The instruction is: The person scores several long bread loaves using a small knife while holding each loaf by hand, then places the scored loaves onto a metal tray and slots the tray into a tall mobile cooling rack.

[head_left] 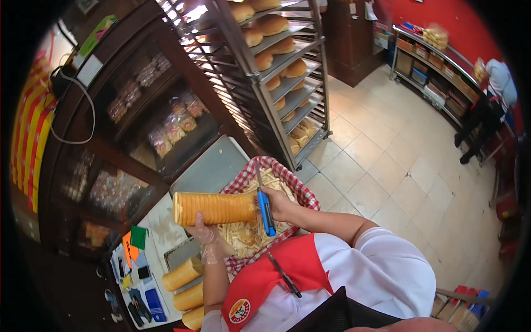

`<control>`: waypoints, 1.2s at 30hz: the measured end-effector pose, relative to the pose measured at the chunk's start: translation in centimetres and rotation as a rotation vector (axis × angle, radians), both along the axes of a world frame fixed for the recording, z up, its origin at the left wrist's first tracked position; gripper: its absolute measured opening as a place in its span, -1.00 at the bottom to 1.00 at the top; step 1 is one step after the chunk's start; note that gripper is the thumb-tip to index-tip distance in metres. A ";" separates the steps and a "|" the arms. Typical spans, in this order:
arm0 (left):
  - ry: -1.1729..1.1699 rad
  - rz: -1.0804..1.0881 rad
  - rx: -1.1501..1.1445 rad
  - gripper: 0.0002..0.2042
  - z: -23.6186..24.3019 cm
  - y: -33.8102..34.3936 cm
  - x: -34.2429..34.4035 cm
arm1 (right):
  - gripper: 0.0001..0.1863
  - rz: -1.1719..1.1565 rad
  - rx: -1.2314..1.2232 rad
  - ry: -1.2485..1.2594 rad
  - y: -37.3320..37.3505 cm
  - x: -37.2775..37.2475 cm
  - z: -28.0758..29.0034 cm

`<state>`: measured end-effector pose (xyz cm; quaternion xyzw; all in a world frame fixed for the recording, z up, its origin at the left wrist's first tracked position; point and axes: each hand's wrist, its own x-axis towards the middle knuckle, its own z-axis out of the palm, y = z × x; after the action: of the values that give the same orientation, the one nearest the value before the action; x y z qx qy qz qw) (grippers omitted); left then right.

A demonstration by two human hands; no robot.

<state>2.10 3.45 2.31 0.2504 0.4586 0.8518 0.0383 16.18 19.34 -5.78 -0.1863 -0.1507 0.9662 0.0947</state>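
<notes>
My left hand (203, 232), in a clear plastic glove, grips a long ridged golden bread loaf (215, 208) from below and holds it level. My right hand (280, 205) is closed round a knife (265, 213) with a blue and black handle, its blade pointing away from me at the loaf's right end. Under the loaf sits a basket lined with red-and-white checked cloth (308, 195). Pale bread strips (241, 243) fill it. Three similar loaves (182, 275) lie at the near left, below my left forearm.
A tall metal rack (271, 105) of buns stands ahead. At left is a dark wooden cabinet (127, 160) with bagged goods. Phones and cards lie on the white counter (166, 221). A person (495, 88) stands far right, beside a shelf unit (437, 66). Tiled floor (381, 166) spreads to the right.
</notes>
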 end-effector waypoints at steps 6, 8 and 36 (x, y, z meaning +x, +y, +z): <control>0.542 0.401 -0.588 -0.09 -3.8 -2.4 -2.4 | -0.47 -0.313 -0.200 -0.276 -0.2 0.1 0.6; 0.724 0.384 -0.719 -0.09 -4.2 -2.1 -1.6 | -0.46 -0.307 -0.229 -0.305 -0.3 1.1 -0.1; 0.527 0.563 -0.816 0.00 -0.3 0.0 2.1 | -0.72 -0.103 0.120 -0.239 -2.3 3.4 3.1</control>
<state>4.18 3.48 2.01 0.2873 0.7944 0.4911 -0.2128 19.55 17.07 -2.64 -0.3015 -0.2084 0.9204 0.1363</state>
